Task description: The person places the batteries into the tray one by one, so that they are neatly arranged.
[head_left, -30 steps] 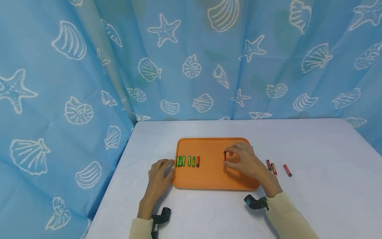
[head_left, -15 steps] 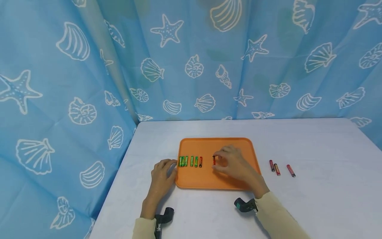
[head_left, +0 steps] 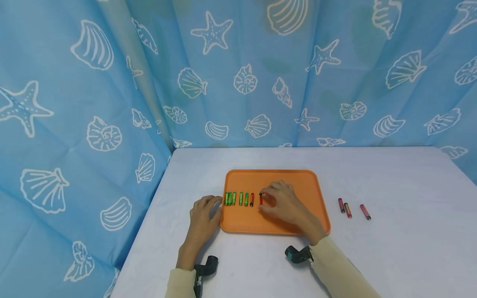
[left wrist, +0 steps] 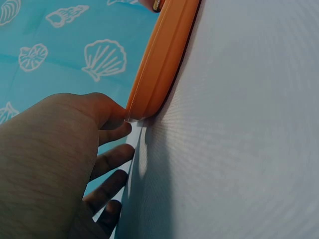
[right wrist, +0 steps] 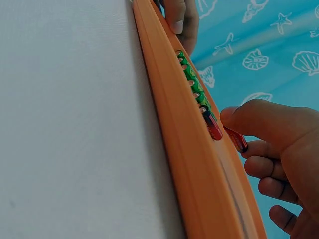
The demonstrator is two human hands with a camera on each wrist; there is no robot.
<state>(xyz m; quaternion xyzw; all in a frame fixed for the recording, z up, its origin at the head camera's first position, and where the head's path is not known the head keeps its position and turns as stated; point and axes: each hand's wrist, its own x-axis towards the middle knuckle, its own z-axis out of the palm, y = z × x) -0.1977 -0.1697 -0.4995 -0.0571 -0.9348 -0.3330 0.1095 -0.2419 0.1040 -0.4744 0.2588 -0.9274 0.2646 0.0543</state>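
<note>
My right hand pinches a red battery with a black end between thumb and fingertips, low over the orange tray. In the right wrist view the held battery shows below the thumb. Just left of it lies another red battery, closing a row of several green batteries that stretches to the tray's left side. My left hand touches the tray's left edge with thumb and index finger. The left wrist view has the thumb tip at the tray corner, the other fingers spread apart.
Three loose red batteries lie on the white table right of the tray, one apart from a close pair. A blue curtain with white shells and starfish hangs behind and to the left.
My right hand has carried the red battery leftward across the tray, up beside the red one at the row's end. The left hand has stayed at the tray's edge.
</note>
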